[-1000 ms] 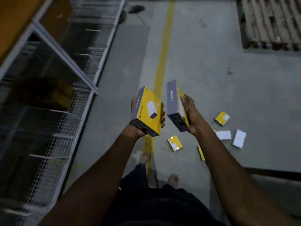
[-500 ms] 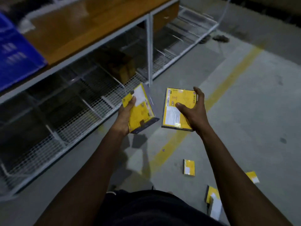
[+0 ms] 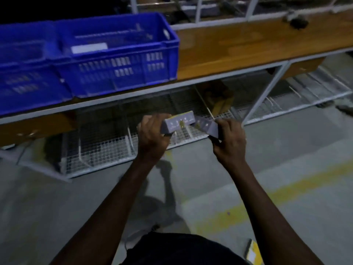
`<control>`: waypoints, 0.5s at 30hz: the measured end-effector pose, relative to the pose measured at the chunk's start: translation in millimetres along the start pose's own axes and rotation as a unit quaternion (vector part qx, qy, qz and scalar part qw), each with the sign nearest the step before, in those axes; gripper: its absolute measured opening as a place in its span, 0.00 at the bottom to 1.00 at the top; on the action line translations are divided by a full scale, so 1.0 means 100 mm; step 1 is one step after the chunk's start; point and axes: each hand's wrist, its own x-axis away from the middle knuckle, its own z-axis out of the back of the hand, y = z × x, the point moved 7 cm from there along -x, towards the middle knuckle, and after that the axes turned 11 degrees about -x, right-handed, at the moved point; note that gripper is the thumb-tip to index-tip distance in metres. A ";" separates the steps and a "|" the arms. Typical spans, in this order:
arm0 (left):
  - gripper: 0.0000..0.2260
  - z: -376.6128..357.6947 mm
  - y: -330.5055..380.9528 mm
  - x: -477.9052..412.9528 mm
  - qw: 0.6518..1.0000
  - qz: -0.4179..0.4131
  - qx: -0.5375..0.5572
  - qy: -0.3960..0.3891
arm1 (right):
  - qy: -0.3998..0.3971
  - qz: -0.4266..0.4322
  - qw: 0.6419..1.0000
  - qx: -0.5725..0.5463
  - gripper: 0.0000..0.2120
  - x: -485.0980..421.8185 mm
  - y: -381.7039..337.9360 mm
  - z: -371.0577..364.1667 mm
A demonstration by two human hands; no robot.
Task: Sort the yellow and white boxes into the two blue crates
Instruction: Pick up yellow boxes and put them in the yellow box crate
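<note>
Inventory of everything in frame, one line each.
left crate: 1, blue, bench top, far left
right crate: 1, blue, bench top, beside it
bench top: 1, brown wood, grey frame
mesh shelf: 1, white wire, under bench
cardboard box: 1, brown, under bench
left-hand box: 1, grey and yellow, left hand
right-hand box: 1, grey, right hand
floor box: 1, yellow, floor, bottom right
floor line: 1, yellow, floor, right
left hand: 1, grips box
right hand: 1, grips box

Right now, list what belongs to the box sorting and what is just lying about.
Job: left hand gripping grey-sided yellow cardboard box; right hand gripping second grey-sided box; blue plastic crate; second blue crate beside it; yellow box on floor.
Lying about: brown carton on wire shelf; dark object on wooden benchtop.
</note>
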 end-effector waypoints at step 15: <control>0.14 1.81 -1.50 0.01 0.941 -0.049 -0.171 0.289 | 0.128 0.222 0.951 -0.173 0.28 -0.93 -2.08 -1.26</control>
